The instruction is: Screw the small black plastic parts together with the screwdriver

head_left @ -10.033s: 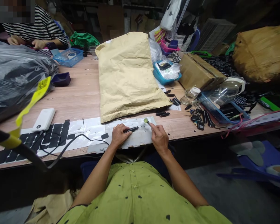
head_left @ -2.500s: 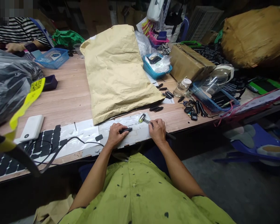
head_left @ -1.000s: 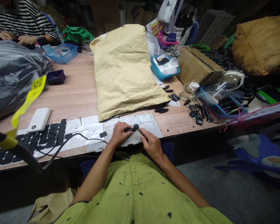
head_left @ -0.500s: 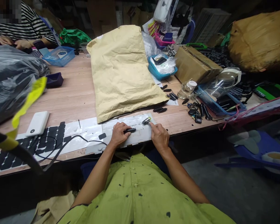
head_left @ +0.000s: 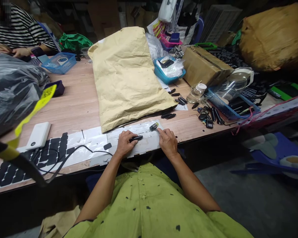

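Note:
My left hand (head_left: 124, 143) is closed on a small black tapered piece (head_left: 136, 138), which lies low over the white board (head_left: 145, 144) at the table's front edge. Its kind is too small to make out. In my right hand (head_left: 168, 142) is a small hammer (head_left: 154, 126) with a dark head and a yellow-green end. The fingers wrap its handle and hide most of it. The hammer head is just beyond and right of the black piece, apart from it. Several similar black pieces (head_left: 168, 116) lie on the table beyond my right hand.
A large paper sack (head_left: 129, 79) lies just beyond the board. To the left are a black cable (head_left: 75, 150), a white power bank (head_left: 39, 135) and a sheet of black stickers (head_left: 56, 148). Right stand a jar (head_left: 197, 94) and a blue basket (head_left: 232, 107). A co-worker (head_left: 22, 33) sits far left.
The whole view has shifted slightly. The hammer head has turned a little in my right hand. My left hand keeps its hold on the black piece.

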Available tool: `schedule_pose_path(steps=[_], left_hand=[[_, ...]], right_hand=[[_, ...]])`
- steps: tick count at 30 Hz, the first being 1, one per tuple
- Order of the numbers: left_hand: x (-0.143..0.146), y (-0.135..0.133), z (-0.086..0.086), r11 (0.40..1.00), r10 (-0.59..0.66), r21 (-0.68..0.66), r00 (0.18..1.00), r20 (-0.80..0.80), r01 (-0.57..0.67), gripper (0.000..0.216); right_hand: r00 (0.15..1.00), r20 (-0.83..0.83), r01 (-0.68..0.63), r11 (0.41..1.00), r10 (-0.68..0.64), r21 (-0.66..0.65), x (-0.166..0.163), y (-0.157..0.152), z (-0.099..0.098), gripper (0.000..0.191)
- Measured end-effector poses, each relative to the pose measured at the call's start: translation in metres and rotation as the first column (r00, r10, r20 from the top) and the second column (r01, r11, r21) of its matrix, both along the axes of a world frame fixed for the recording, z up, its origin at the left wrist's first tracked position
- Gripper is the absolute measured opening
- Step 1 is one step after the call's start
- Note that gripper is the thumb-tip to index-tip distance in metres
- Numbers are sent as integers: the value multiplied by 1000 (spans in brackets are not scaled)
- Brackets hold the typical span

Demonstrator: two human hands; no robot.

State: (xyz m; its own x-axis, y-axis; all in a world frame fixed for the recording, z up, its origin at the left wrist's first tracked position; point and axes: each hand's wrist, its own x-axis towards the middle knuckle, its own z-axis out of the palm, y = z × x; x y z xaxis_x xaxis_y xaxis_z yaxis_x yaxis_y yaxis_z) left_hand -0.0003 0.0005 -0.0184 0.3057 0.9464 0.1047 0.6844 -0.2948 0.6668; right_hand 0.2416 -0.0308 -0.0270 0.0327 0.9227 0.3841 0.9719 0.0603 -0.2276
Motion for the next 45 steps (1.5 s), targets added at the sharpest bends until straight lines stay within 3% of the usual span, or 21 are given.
schedule_pose_path(steps=[16,22,27,32,40,45], left_hand=[[0,1,0,999,-9,36,1000,27,8,19],[2,1,-2,999,-1,43,1000,16,1,20],[3,0,-3,998,-6,61,1000,28,4,17],[4,0,-5,998,-7,69,999,37,5,17],[6,-1,-6,996,-13,88,1000,17,12,17],[8,-1,-4,997,-8,83,1000,-1,8,16]], right_hand=[[1000,-23,15,999,-14,30,-3,0,0,39],[972,-230,-27,998,40,60,4,-2,2,38],[876,-454,-126,986,162,108,-4,-15,17,34],[775,-576,-263,962,259,78,-22,-29,27,30],[760,-544,-316,934,354,166,-34,-37,39,34],[782,-486,-369,918,391,145,-35,-41,28,38]])
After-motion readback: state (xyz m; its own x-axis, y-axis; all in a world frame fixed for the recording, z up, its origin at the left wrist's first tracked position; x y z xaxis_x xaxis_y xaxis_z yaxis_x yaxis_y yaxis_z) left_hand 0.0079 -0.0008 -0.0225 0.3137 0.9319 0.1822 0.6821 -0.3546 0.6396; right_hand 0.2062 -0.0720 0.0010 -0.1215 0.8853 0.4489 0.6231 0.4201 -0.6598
